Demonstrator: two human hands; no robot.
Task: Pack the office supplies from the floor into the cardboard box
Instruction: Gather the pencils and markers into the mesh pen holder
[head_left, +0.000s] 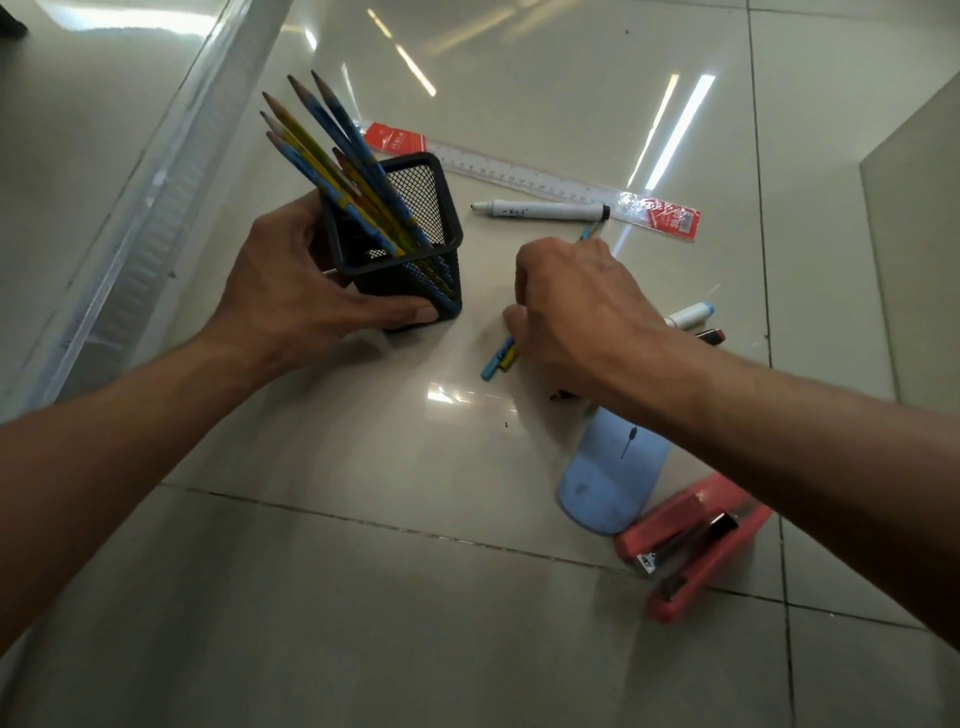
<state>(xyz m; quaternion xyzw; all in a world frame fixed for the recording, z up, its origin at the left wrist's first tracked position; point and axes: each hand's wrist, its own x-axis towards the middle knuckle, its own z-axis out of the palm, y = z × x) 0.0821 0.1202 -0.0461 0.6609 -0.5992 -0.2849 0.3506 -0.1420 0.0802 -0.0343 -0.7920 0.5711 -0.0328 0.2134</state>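
My left hand grips a black mesh pencil holder, tilted on the floor, with several blue and yellow pencils standing in it. My right hand is closed over loose pencils lying on the tiles; blue and yellow ends stick out below the fingers and a tip shows above. A white marker and a clear ruler in a red sleeve lie beyond. A blue mouse and a red stapler rest under my right forearm. No cardboard box is clearly visible.
A second white marker and a dark small item peek out behind my right wrist. A glass panel with a metal track runs along the left. A pale flat panel stands at the right edge.
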